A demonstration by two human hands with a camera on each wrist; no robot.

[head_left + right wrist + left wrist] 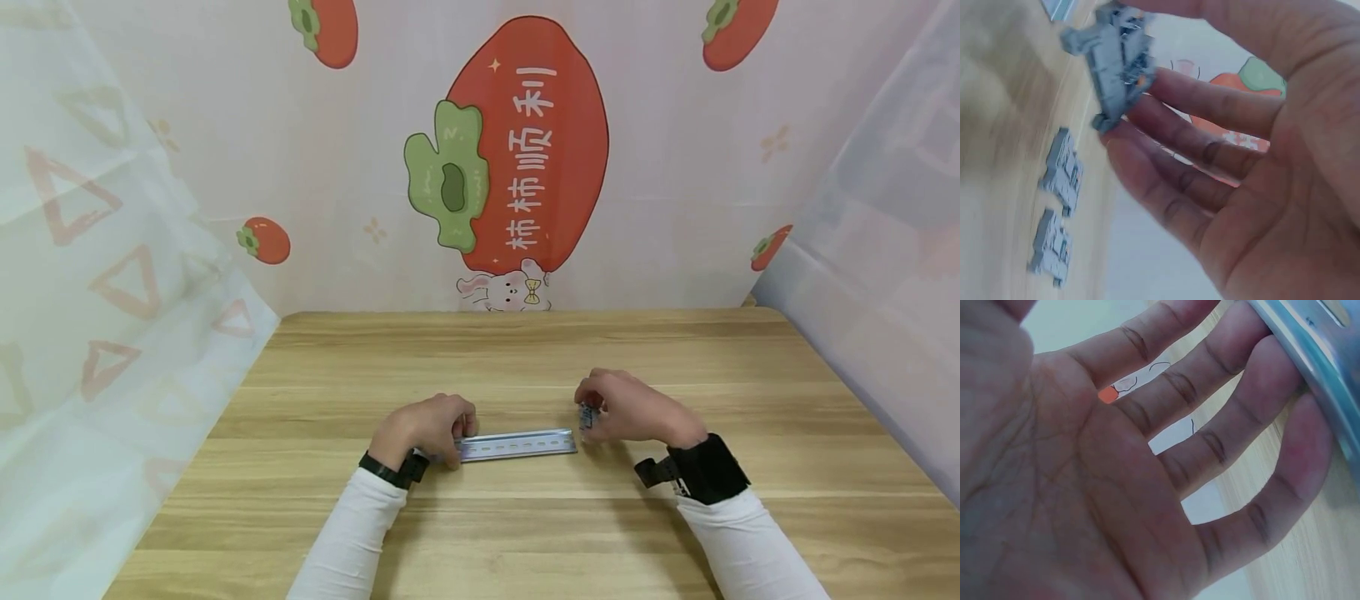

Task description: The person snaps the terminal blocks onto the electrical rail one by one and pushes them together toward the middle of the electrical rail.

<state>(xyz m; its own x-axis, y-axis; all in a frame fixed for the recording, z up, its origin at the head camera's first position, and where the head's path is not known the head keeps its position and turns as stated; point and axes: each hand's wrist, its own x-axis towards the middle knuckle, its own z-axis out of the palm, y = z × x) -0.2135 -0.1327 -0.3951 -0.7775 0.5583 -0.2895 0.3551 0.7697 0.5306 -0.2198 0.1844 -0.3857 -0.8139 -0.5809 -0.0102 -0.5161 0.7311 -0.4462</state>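
A silver slotted DIN rail [517,447] lies across the middle of the table. My left hand [429,427] grips its left end, thumb at the near edge and fingers at the far edge. In the left wrist view, the fingertips press along the side of the rail [1325,378]. Just past the rail's right end, my right hand [637,408] pinches a grey DIN rail terminal block [589,415] between thumb and fingers. The right wrist view shows this block [1113,65] tilted, with the rail's corner [1059,7] close by.
Two more grey terminal blocks, one [1063,172] nearer and another [1052,247] farther from the held one, lie on the table in the right wrist view. A printed curtain [660,167] hangs behind the wooden table [480,533], with fabric along both sides.
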